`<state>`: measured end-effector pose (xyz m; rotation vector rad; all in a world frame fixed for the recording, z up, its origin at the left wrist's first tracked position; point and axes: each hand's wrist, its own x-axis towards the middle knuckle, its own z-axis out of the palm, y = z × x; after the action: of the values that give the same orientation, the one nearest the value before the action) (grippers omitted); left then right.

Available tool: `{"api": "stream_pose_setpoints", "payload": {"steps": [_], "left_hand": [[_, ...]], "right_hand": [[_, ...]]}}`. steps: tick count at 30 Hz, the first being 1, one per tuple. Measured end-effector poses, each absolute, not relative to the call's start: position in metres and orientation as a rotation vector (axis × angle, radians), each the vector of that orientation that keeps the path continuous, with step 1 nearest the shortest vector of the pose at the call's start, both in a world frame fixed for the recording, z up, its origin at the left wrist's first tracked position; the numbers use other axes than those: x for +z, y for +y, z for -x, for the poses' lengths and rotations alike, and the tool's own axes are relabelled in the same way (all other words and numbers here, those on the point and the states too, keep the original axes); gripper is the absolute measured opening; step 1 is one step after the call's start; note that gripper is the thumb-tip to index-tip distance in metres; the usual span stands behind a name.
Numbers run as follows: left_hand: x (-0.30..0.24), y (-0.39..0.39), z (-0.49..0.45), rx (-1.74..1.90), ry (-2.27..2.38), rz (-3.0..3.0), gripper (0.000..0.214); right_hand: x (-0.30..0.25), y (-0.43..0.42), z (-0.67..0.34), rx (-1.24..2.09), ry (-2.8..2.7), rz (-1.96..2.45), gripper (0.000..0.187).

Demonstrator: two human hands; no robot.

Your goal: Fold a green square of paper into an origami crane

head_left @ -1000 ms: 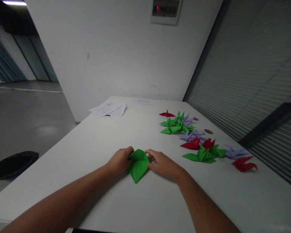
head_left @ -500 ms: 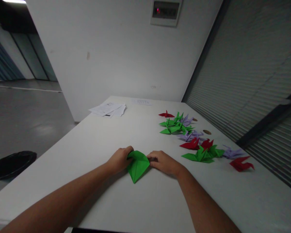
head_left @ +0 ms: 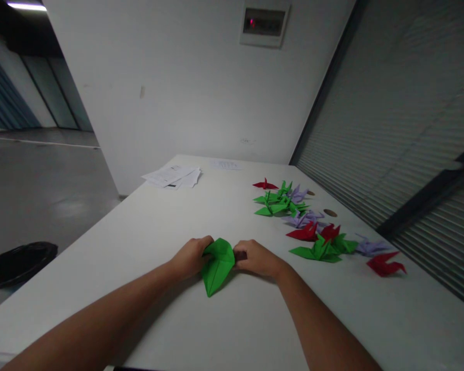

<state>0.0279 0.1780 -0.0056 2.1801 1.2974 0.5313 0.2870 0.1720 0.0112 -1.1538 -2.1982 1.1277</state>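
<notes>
A partly folded sheet of green origami paper is between my hands over the white table, creased down its middle, one point toward me. My left hand pinches its left edge, the thumb and fingers closed on it. At the right edge, my right hand grips the same paper with bent fingers. The fingertips of both hands are partly hidden behind the sheet.
Folded paper cranes in green, red and purple lie along the table's right side. Printed sheets rest at the far left. A black-lined bin stands on the floor, left of the table.
The green paper's right edge has come inward and the sheet looks narrower and more curved. Its near point has shifted slightly left and toward me. Both hands keep hold of it.
</notes>
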Motion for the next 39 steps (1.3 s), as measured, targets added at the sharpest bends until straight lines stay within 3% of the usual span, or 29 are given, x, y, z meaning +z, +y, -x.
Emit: {"api": "stream_pose_setpoints", "payload": {"steps": [7, 14, 31, 34, 37, 39], "left_hand": [[-0.008, 0.179, -0.028, 0.562, 1.249, -2.218, 0.022], [-0.011, 0.181, -0.027, 0.559, 1.247, -2.219, 0.024], [-0.005, 0.179, -0.029, 0.469, 1.242, -2.213, 0.017], [-0.005, 0.179, -0.028, 0.484, 1.23, -2.218, 0.017], [-0.005, 0.179, -0.029, 0.495, 1.225, -2.23, 0.018], [-0.004, 0.179, -0.029, 0.486, 1.233, -2.245, 0.019]], "right_hand": [[0.014, 0.175, -0.286, 1.267, -2.172, 1.124, 0.014], [0.012, 0.181, -0.297, 1.493, -2.126, 1.073, 0.03], [0.001, 0.182, -0.278, 1.413, -2.056, 1.166, 0.024], [0.007, 0.181, -0.281, 1.315, -2.12, 1.117, 0.032], [0.02, 0.174, -0.287, 1.294, -2.129, 1.093, 0.057], [0.028, 0.167, -0.287, 1.236, -2.101, 1.186, 0.054]]}}
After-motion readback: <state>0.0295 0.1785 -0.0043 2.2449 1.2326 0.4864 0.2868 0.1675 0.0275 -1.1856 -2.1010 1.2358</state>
